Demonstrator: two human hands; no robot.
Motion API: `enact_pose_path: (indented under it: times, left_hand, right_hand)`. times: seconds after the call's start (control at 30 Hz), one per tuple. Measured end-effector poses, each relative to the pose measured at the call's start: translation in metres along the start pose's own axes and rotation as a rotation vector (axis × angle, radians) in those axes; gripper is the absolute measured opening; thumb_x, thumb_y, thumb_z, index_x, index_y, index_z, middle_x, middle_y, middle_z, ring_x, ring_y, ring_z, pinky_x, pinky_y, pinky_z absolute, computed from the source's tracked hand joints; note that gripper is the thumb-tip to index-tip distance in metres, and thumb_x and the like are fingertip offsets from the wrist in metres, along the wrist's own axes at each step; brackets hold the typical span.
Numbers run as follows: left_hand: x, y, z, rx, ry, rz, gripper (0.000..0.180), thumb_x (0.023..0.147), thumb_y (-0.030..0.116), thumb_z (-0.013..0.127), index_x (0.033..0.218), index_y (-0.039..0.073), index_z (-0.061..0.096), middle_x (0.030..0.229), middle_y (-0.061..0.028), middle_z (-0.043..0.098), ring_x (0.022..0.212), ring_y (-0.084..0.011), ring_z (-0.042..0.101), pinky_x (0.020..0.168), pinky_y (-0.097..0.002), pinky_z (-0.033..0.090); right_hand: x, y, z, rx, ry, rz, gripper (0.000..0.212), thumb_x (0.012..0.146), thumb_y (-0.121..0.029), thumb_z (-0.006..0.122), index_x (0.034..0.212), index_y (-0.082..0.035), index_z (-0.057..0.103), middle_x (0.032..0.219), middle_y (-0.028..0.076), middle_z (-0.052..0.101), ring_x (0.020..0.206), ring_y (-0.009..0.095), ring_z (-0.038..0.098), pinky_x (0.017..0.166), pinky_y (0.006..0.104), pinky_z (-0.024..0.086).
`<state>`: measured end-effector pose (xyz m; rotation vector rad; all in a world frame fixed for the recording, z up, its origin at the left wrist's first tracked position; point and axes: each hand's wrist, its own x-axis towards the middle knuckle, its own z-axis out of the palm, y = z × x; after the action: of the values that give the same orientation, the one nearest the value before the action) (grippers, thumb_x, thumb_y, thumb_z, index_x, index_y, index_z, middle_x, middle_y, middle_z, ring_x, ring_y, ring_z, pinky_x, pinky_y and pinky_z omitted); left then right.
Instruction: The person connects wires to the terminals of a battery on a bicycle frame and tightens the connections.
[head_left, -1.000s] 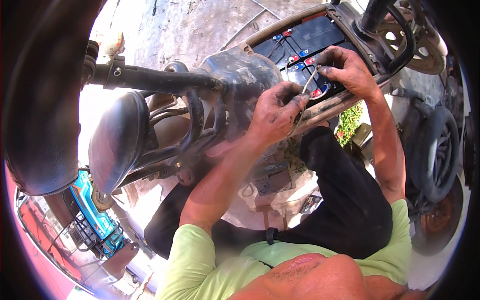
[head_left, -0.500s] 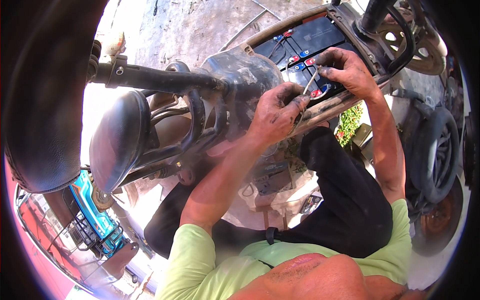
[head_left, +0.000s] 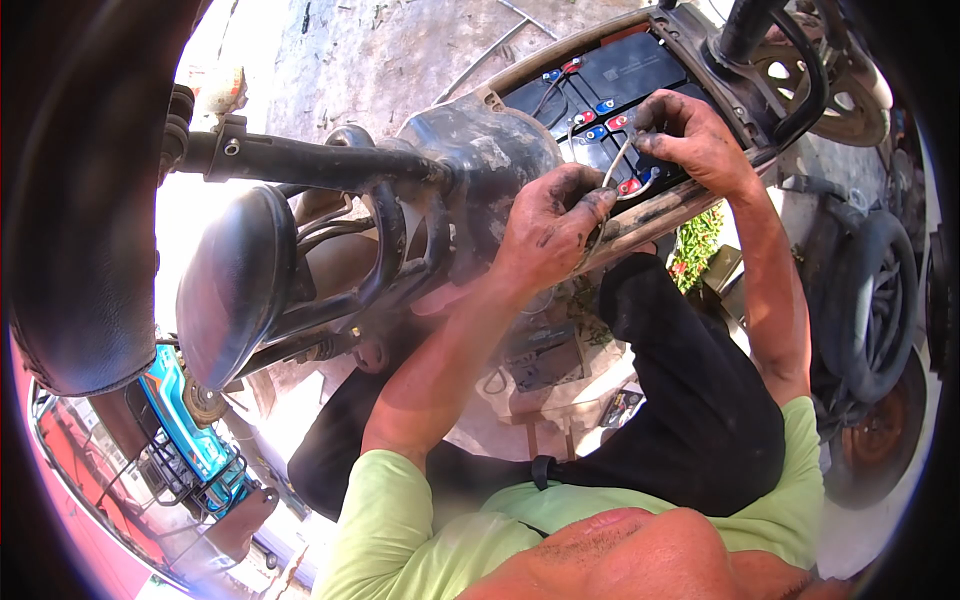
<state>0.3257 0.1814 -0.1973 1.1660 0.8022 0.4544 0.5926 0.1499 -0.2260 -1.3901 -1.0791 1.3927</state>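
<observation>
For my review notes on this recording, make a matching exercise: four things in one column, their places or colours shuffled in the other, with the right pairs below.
Things
1. Pale wire
2. Black batteries
3. Leafy plant
4. Shirt

Places or colours
A. Just left of the right forearm in the picture
B. Light green
C. Running between the left hand and the fingertips of the right hand
D. Set in the open frame, with red and blue terminal pieces on top

Right pairs: 1-C, 2-D, 3-A, 4-B
</observation>
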Motion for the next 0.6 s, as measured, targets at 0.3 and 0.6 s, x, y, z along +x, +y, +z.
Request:
enact_pose_path:
  times: [0.3,0.6]
  left_hand:
    - [0.001,0.004,-0.002,0.052,-0.018,-0.019,0.023,0.103,0.010,0.070,0.120,-0.005,0.071,0.102,-0.0037,0.072,0.093,-0.0087,0.062,0.085,-0.0269,0.052]
    - [0.003,0.005,0.001,-0.050,0.026,-0.061,0.021,0.103,0.012,0.070,0.115,-0.006,0.072,0.101,-0.0041,0.072,0.089,-0.0080,0.062,0.080,-0.0258,0.052]
  right_hand:
    - [0.000,-0.003,-0.001,-0.078,0.038,-0.009,0.019,0.096,-0.009,0.075,0.114,-0.003,0.071,0.101,-0.001,0.069,0.093,0.008,0.062,0.084,0.0248,0.051]
    - [-0.002,-0.011,0.002,-0.171,0.098,-0.004,0.025,0.098,-0.014,0.072,0.118,0.001,0.072,0.103,0.003,0.073,0.094,0.011,0.065,0.087,0.0291,0.054]
